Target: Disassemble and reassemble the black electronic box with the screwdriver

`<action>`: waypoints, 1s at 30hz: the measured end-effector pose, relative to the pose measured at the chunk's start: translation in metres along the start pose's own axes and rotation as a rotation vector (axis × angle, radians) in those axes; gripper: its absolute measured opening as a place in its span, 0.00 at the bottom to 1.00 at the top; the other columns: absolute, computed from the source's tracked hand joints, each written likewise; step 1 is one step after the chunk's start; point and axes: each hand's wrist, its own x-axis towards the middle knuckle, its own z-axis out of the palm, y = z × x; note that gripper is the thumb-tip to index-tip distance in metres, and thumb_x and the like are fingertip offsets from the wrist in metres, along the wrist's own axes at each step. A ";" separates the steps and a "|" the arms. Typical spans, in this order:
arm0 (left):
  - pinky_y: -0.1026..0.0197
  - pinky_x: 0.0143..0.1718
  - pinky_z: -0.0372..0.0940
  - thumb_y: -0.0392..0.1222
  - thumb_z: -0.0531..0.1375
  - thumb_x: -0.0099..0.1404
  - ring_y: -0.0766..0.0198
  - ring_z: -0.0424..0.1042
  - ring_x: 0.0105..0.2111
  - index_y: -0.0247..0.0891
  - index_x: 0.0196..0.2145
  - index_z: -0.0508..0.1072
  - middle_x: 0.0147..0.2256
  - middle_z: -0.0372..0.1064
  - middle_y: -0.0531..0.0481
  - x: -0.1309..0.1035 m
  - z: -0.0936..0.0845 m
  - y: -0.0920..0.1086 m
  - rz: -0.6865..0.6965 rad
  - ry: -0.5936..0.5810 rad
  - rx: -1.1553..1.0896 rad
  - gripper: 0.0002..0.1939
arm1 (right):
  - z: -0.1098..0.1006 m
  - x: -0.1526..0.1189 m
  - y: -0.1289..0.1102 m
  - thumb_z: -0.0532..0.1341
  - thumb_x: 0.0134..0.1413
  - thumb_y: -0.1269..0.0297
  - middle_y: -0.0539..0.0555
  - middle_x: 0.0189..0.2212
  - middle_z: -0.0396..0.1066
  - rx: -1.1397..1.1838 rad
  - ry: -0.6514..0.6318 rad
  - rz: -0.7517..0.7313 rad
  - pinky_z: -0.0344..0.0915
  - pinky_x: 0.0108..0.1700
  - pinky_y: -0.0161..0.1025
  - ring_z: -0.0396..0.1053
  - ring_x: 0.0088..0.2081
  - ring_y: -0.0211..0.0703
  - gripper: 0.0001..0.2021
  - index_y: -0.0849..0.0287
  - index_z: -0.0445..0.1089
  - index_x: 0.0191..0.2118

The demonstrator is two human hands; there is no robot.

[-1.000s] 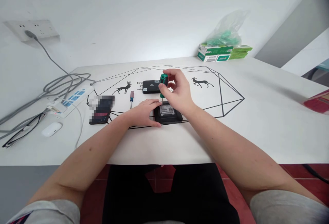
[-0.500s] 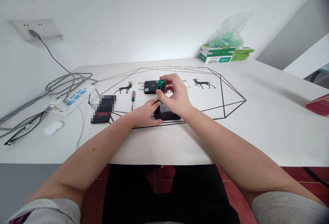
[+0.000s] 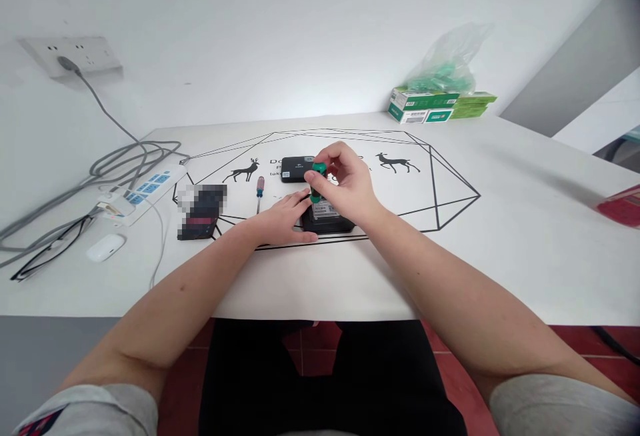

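My right hand (image 3: 345,179) pinches the green-and-black handle of a screwdriver (image 3: 318,183), held roughly upright over a black device (image 3: 330,224). A labelled silver part (image 3: 326,209) sits in that device. At the device's left side, my left hand (image 3: 287,219) rests with its fingers apart, thumb along the front edge. The screwdriver's tip is hidden. Just behind lies a flat black case (image 3: 295,168) with a small label, partly covered by my right hand. A second screwdriver (image 3: 260,188) with a red and blue handle lies to the left.
A phone-like dark object (image 3: 203,213), partly pixelated, lies left of my hands. Farther left are a power strip (image 3: 150,189), grey cables, glasses (image 3: 50,249) and a white case (image 3: 106,248). Green-and-white boxes (image 3: 425,106) with a plastic bag stand at the back right.
The green screwdriver handle has turned and shifted slightly right in my right hand's fingers. My left hand stays nearly in place at the device.
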 end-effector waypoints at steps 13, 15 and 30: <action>0.34 0.78 0.46 0.75 0.62 0.69 0.31 0.44 0.80 0.39 0.80 0.54 0.82 0.41 0.32 0.002 0.000 0.000 -0.030 -0.003 0.022 0.54 | -0.008 0.003 -0.005 0.58 0.66 0.67 0.52 0.46 0.83 0.149 -0.128 0.138 0.81 0.54 0.53 0.81 0.49 0.48 0.14 0.50 0.80 0.49; 0.34 0.77 0.47 0.75 0.62 0.69 0.31 0.45 0.80 0.41 0.80 0.55 0.82 0.42 0.34 0.002 0.000 -0.001 -0.025 0.009 0.009 0.54 | -0.008 0.003 -0.004 0.57 0.67 0.67 0.53 0.48 0.83 0.107 -0.132 0.129 0.79 0.59 0.55 0.80 0.52 0.49 0.15 0.50 0.81 0.49; 0.35 0.78 0.47 0.75 0.63 0.68 0.30 0.45 0.80 0.40 0.79 0.56 0.81 0.44 0.32 0.001 -0.002 0.000 -0.037 0.000 0.012 0.55 | -0.009 0.005 -0.002 0.66 0.68 0.55 0.54 0.44 0.79 0.072 -0.101 0.032 0.77 0.53 0.54 0.77 0.48 0.49 0.06 0.50 0.76 0.42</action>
